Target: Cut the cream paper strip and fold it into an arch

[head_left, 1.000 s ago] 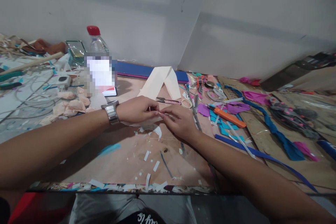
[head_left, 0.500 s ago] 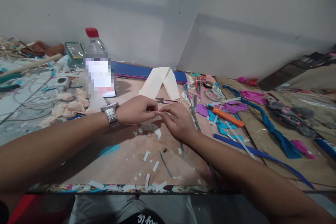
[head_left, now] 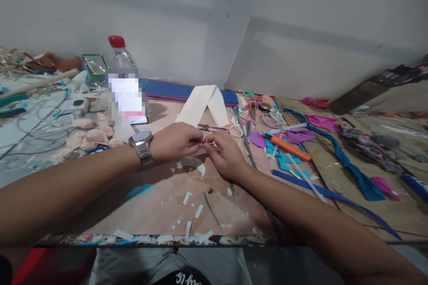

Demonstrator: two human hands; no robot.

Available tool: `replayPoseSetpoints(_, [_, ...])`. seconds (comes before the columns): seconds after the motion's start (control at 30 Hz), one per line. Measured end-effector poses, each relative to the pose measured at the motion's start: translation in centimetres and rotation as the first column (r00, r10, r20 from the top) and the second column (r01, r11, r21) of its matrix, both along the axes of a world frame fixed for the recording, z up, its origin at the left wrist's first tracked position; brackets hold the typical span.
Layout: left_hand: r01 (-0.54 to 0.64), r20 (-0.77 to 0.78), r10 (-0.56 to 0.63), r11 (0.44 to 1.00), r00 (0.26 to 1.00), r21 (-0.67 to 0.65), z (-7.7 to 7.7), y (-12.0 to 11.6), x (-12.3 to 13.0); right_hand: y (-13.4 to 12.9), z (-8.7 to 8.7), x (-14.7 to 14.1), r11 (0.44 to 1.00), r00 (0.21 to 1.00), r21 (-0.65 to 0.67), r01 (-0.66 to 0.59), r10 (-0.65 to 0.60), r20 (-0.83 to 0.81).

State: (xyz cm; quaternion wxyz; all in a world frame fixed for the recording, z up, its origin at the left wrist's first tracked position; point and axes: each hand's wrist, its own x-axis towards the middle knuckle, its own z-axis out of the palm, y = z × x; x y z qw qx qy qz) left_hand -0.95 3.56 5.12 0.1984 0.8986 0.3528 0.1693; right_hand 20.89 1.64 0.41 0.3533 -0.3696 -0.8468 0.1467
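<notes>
My left hand (head_left: 177, 141), with a metal watch (head_left: 143, 147) on its wrist, is closed in a pinch over the middle of the worktable (head_left: 143, 213). My right hand (head_left: 227, 153) meets it at the fingertips, also pinched. Whatever lies between the fingertips is too small to make out. Just behind the hands are small snips (head_left: 214, 129) and a roll of tape (head_left: 236, 132). A folded cream paper strip (head_left: 197, 104) stands behind them. Below the hands lies a clear curved scrap (head_left: 192, 165).
At the left are a red-capped bottle (head_left: 117, 42), a lit phone (head_left: 127, 95), peach fabric pieces (head_left: 92, 138) and green-handled pliers (head_left: 13, 106). An orange cutter (head_left: 290, 148), blue ribbon (head_left: 334, 193) and coloured scraps lie at the right. White slips (head_left: 199, 211) dot the front.
My fingertips have come closer together and shifted slightly right. The left wrist has turned a little, so more of the watch face shows.
</notes>
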Motion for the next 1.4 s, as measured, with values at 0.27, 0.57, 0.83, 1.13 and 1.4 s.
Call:
replayPoseSetpoints(0.27, [0.043, -0.057, -0.043, 0.999, 0.997, -0.005, -0.31, 0.02, -0.02, -0.13, 0.12, -0.10, 0.999, 0.998, -0.031, -0.019, 0.021, 0.057])
replayPoseSetpoints(0.57, [0.019, -0.060, -0.022, 0.998, 0.998, -0.058, -0.11, 0.26, -0.24, 0.19, 0.15, 0.24, 0.997, 0.999, 0.068, -0.047, 0.046, 0.022])
replayPoseSetpoints(0.83, [0.002, -0.053, -0.008, 0.993, 0.999, -0.115, 0.18, 0.12, -0.41, 0.09, 0.11, 0.25, 0.997, 0.998, 0.062, -0.048, 0.046, 0.032])
replayPoseSetpoints(1.13, [-0.027, -0.084, 0.019, 0.995, 0.996, -0.095, 0.20, 0.17, -0.38, 0.02, 0.41, 0.31, 0.998, 0.996, 0.047, -0.040, 0.036, 0.082])
replayPoseSetpoints(1.4, [-0.038, -0.090, 0.030, 0.995, 0.995, -0.090, 0.18, 0.06, -0.39, -0.06, 0.28, 0.45, 1.000, 0.999, 0.010, -0.028, 0.027, 0.035])
